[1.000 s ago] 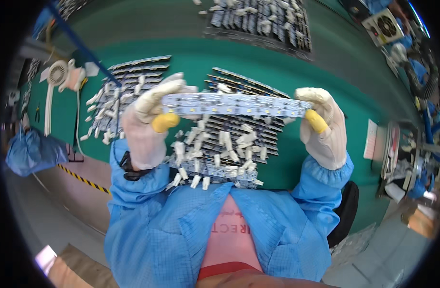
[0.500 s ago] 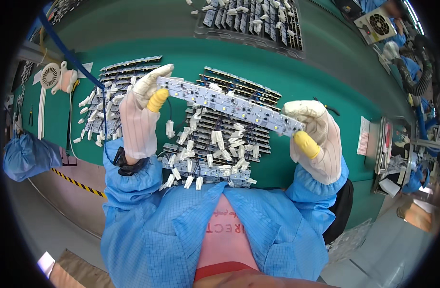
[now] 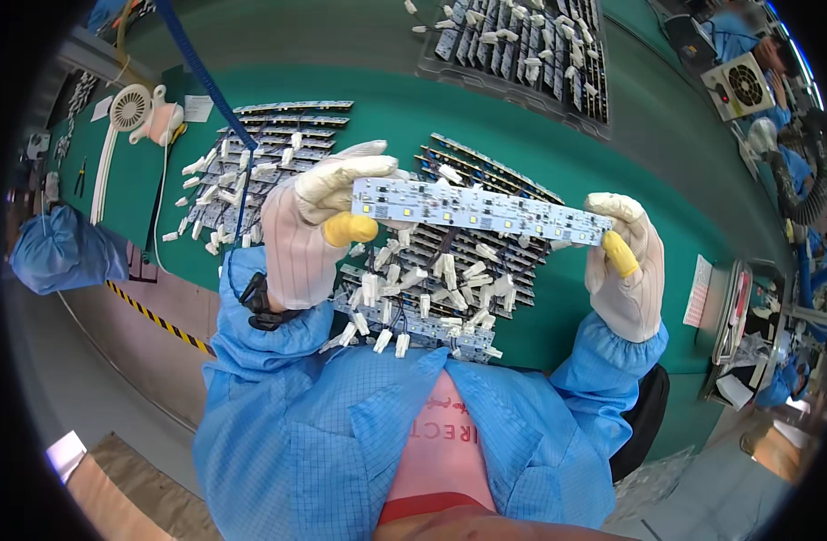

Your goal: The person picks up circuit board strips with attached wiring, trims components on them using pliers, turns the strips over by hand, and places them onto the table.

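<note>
The left hand (image 3: pixel 316 230) pinches the left end of a long white LED strip board (image 3: pixel 479 210) between yellow-capped thumb and curled gloved fingers; the right hand (image 3: pixel 623 266) pinches the right end the same way. The board hangs level in the air at centre frame, above the bench, component face toward the camera.

Judgement: the board looks thin, light and stiff along its length, likely to flex or crack if twisted; the end-edge hold keeps the gloves off the small soldered parts, and the edges seem the safest place to take it.

Directly below lies a stack of similar boards with white connectors (image 3: pixel 431 279), a second stack (image 3: pixel 260 167) at upper left, a dark tray of boards (image 3: pixel 522 45) at top. All rest on a green bench mat (image 3: pixel 576 144). A small white fan (image 3: pixel 129 108) stands at upper left.
</note>
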`<state>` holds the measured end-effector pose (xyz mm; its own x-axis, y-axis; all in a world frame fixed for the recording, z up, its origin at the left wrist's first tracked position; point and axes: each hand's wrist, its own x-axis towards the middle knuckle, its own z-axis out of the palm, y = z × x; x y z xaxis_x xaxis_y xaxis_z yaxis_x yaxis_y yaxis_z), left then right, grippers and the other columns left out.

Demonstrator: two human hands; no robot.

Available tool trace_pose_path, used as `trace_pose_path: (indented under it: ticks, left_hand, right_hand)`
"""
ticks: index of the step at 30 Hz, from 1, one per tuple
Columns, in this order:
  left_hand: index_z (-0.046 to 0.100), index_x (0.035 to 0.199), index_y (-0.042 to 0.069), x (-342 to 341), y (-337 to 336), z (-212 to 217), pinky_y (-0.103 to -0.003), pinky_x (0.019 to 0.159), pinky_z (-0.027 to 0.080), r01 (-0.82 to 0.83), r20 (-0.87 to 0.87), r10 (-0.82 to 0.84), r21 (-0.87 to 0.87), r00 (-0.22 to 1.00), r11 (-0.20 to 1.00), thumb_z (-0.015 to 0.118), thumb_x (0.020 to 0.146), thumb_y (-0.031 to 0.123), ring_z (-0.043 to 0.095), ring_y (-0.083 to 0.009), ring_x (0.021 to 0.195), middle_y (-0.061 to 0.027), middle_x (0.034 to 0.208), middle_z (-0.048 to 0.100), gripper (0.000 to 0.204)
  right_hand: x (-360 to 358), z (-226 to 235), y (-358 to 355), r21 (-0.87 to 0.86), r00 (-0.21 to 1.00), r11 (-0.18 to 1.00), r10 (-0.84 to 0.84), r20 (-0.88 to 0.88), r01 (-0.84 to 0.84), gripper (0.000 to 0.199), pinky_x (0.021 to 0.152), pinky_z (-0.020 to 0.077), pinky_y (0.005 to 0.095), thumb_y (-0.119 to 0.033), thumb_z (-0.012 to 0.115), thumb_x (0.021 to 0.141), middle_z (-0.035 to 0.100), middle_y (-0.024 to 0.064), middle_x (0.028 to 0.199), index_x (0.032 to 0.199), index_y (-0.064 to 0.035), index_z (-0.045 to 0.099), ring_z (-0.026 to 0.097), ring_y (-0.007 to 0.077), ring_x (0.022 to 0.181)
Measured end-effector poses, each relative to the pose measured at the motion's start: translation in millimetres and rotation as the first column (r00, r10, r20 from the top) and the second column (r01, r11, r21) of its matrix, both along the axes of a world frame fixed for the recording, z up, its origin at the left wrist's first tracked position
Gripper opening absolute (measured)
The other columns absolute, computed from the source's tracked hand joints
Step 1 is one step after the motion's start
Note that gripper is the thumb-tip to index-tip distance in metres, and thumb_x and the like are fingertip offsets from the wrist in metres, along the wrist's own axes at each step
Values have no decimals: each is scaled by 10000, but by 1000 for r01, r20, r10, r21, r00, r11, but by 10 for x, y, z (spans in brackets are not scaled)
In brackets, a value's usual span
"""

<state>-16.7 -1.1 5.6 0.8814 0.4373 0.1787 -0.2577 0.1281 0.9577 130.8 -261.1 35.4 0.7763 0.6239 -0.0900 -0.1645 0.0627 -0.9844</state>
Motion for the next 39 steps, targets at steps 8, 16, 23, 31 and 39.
trace_pose_path:
  ticks: [8,16,23,31,39]
  left_hand:
    - [581,1110,-75,-24,51,3,-266,789,523,-66,-66,69,45,995,997,704,795,264,666,-182,839,-164,1041,648,479]
    - [603,1085,-61,29,63,-47,-252,812,507,-123,-15,128,192,992,974,689,801,305,653,-165,892,-165,1000,666,471]
    - [623,1061,-48,19,75,-48,-236,801,501,-140,-101,157,159,982,977,577,878,200,649,-155,895,-143,986,676,311]
    - [621,1063,-41,69,114,-70,-234,794,500,-54,-132,87,239,987,970,600,876,304,646,-153,899,-139,981,675,393]
    - [604,1088,-45,101,42,-65,-238,820,487,8,-127,15,179,992,984,612,871,254,643,-168,915,-150,1010,665,370]
  right_hand:
    - [39,-116,-1,9,990,998,66,123,-67,421,650,432,210,-301,618,872,580,83,878,1105,37,527,563,132,763]
    - [30,-105,-16,-32,997,998,59,51,-57,436,678,441,230,-304,609,880,596,95,897,1112,55,519,569,136,771]
    - [344,-305,-249,-372,816,918,106,568,140,910,948,408,399,-644,620,721,495,151,1257,1346,-38,355,477,286,1173]
    - [761,-1095,-1192,-660,546,229,407,732,715,656,928,416,414,-284,706,761,421,144,1296,1341,-195,413,418,325,1188]
    - [261,-412,-418,-439,723,807,22,690,394,264,830,434,279,-30,549,824,610,105,966,1086,-49,579,576,221,903]
